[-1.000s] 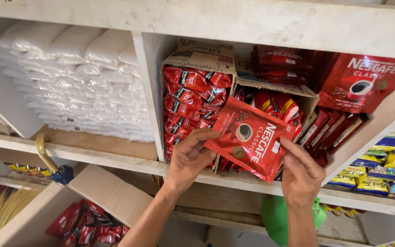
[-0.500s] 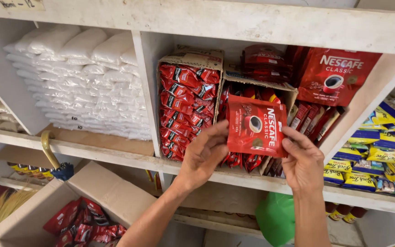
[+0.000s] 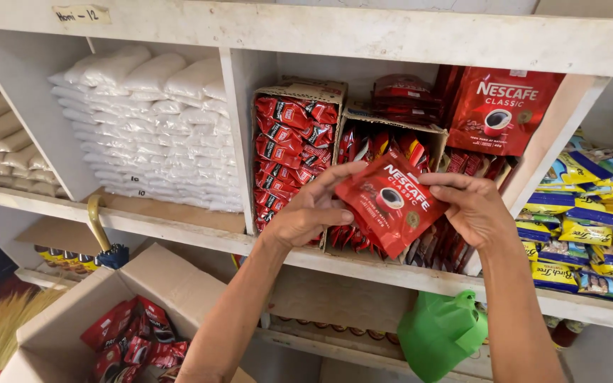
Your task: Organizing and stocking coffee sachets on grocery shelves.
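White shelf unit (image 3: pixel 391 32), three compartments visible on this level. Left-centre compartment: stack of white bags (image 3: pixel 154 128), too many to count. Near left: one open cardboard box (image 3: pixel 72 319) with red sachets (image 3: pixel 133 340), count unclear. Middle compartment: two cartons (image 3: pixel 299 152) packed with red sachets; one large red pouch (image 3: pixel 505 110) standing far right. One green plastic item (image 3: pixel 441 333) below shelf. Two hands: left hand (image 3: pixel 310 213), right hand (image 3: pixel 473 209), fingers of both pinching one red coffee pouch (image 3: pixel 390 202), tilted, just before cartons.
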